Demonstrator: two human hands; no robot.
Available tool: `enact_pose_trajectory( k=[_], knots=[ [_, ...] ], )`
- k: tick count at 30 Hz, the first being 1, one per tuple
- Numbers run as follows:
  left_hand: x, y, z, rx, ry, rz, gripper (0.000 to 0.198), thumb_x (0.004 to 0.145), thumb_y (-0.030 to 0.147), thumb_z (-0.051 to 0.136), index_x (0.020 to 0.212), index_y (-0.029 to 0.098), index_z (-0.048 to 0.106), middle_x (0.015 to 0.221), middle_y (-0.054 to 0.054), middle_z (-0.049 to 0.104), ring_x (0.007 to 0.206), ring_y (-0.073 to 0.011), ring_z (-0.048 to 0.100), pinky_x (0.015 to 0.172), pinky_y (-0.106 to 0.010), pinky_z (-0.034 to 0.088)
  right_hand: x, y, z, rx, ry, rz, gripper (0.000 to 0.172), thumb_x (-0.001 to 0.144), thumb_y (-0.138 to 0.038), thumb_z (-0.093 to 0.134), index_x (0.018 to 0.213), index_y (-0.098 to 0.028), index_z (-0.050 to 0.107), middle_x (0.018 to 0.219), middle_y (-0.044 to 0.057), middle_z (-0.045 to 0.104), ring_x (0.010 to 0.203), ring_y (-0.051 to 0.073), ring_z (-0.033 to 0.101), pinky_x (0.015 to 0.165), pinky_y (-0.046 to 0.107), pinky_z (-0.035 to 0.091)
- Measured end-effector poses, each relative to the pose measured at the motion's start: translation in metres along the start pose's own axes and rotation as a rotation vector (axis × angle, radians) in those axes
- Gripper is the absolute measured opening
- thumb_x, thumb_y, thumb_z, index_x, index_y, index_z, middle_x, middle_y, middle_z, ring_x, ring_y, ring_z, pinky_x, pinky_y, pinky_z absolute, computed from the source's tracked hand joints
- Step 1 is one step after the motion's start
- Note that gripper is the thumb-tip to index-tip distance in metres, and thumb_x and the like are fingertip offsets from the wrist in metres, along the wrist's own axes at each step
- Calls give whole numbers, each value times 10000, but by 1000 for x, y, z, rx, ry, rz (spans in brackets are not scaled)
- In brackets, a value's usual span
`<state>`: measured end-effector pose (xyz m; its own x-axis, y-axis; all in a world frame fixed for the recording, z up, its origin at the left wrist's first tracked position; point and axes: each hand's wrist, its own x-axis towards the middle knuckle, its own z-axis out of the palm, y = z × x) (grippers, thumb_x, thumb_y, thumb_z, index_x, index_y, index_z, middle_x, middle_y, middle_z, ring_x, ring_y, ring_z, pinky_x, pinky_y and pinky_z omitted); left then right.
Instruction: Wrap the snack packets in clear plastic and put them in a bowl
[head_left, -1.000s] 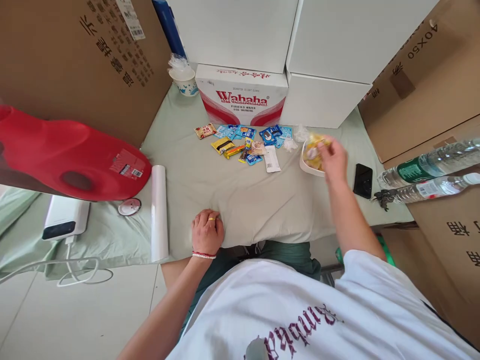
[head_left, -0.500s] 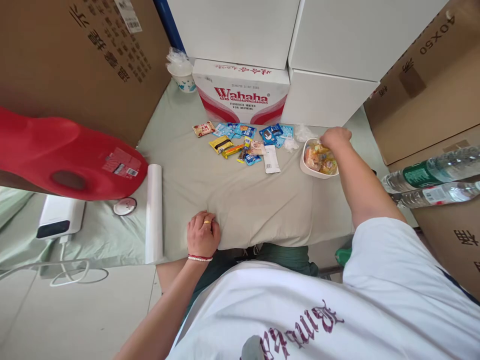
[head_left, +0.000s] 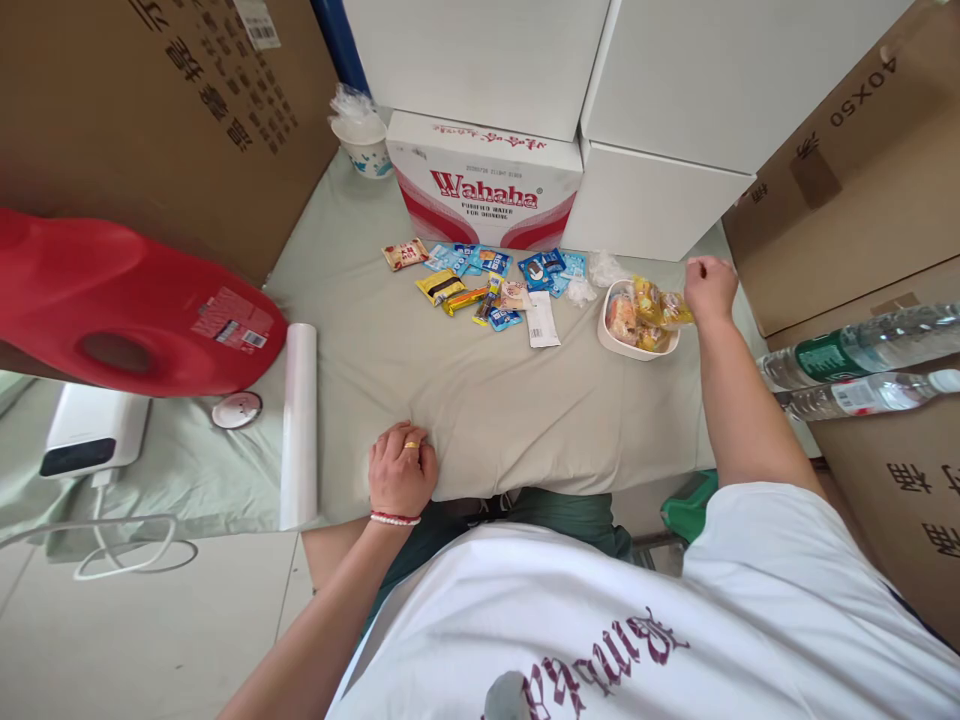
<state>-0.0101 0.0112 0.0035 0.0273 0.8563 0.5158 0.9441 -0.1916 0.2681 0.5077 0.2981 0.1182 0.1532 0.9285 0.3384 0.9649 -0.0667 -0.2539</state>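
Observation:
My right hand (head_left: 711, 290) is closed at the right end of a yellow-wrapped snack (head_left: 673, 307), which stretches over the rim of the white bowl (head_left: 628, 350). Inside that bowl lie several more wrapped snacks (head_left: 624, 318) in clear and yellow packaging. At the front edge of the cloth-covered table, my left hand (head_left: 403, 470) rests with its fingers curled and nothing visible in them. Left of the bowl lies a loose group of blue packets (head_left: 491, 262), yellow packets (head_left: 441, 287), a white packet (head_left: 543, 320) and crumpled clear plastic (head_left: 604, 268).
A Wahaha carton (head_left: 487, 185) and white drawers (head_left: 664, 195) stand at the back. To the left are a red jug (head_left: 127, 310), a white roll (head_left: 300, 425), a power bank (head_left: 96, 430) and a paper cup (head_left: 364, 145). Plastic bottles (head_left: 862, 350) and cardboard boxes (head_left: 847, 180) flank the right.
My right hand has moved from over the bowl to its right side, drawing the yellow-wrapped snack toward the rim. My left hand stays at the table edge.

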Motion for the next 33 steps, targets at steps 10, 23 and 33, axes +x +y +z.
enact_pose_trajectory(
  k=[10,23,33],
  knots=[
    [0,1,0,4,-15,-30,156,922,115,542,955,189,675,1039,-130,727,1106,-308,660,907,-419,469,-22,-19,16,-62,-237,-61,447,999,-305,426,1268,-101,719,1257,216,695,1239,319,566,1119,488,385],
    [0,4,-2,-6,-43,-50,180,910,96,534,960,197,674,1033,-126,730,1111,-303,657,919,-425,467,-17,-170,66,-193,-497,-107,451,933,-111,492,1349,-125,664,1366,255,608,1140,342,655,953,426,488],
    [-3,4,-1,-176,-93,-169,199,895,116,542,976,206,701,1058,-133,724,1191,-301,640,983,-450,479,-184,-164,45,1041,-506,320,416,785,-560,741,1009,-211,702,768,23,672,638,170,595,635,309,518]
  ],
)
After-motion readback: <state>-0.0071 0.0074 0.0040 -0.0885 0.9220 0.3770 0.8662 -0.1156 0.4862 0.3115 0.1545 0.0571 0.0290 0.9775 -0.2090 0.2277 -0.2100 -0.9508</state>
